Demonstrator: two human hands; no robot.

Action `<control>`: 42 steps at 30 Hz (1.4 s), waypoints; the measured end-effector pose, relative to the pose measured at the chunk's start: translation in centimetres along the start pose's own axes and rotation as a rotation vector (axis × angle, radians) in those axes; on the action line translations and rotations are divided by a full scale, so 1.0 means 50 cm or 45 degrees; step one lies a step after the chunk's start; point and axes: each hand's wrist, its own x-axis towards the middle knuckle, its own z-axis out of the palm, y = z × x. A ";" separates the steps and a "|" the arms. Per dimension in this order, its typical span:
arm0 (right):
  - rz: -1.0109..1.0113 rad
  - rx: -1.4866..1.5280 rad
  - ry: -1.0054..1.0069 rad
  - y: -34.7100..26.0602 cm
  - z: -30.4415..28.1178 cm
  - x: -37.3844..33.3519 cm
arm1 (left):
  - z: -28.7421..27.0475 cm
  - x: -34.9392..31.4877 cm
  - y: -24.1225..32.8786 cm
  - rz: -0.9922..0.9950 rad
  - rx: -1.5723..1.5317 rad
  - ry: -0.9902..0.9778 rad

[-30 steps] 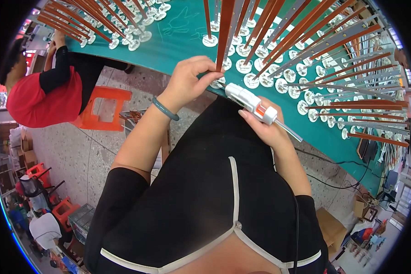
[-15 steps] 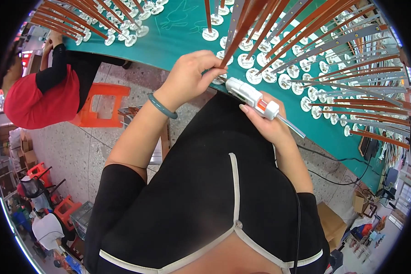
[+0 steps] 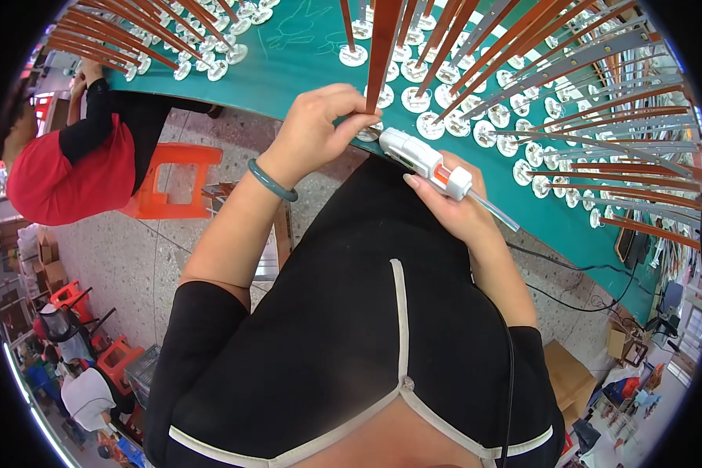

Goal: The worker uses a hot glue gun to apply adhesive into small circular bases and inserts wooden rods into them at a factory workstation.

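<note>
My left hand [image 3: 313,131] pinches the lower end of a brown strip [image 3: 382,54] between thumb and fingers. The strip stands almost upright at the near edge of the green table [image 3: 288,78]. A white glue gun [image 3: 413,153] rests in my right hand [image 3: 462,209], with a clear glue stick [image 3: 494,213] out of its back end. Its nozzle points at a white round base [image 3: 369,134] just under my left fingertips. I cannot make out whether the nozzle touches it. Part of that base is hidden by my fingers.
Several white round bases [image 3: 430,125] with tall brown and grey strips crowd the table to the right. Another group of strips [image 3: 117,43] stands at the far left. A person in red [image 3: 74,168] sits there by an orange stool [image 3: 181,183]. Black cables [image 3: 569,269] hang at the right.
The brown strip in my left hand has swung more upright. Both hands and the glue gun have shifted slightly left.
</note>
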 end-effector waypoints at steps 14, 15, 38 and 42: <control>0.011 -0.052 -0.012 0.003 0.004 0.002 | -0.001 0.002 0.000 0.020 0.011 -0.007; 0.034 -0.036 -0.019 0.002 0.003 0.002 | 0.000 0.003 0.001 0.017 0.010 -0.009; 0.093 0.030 -0.015 0.003 0.000 0.002 | 0.000 0.007 0.001 0.089 0.064 -0.009; 0.114 0.026 -0.016 0.010 -0.001 0.001 | -0.004 0.010 0.012 0.082 0.058 -0.025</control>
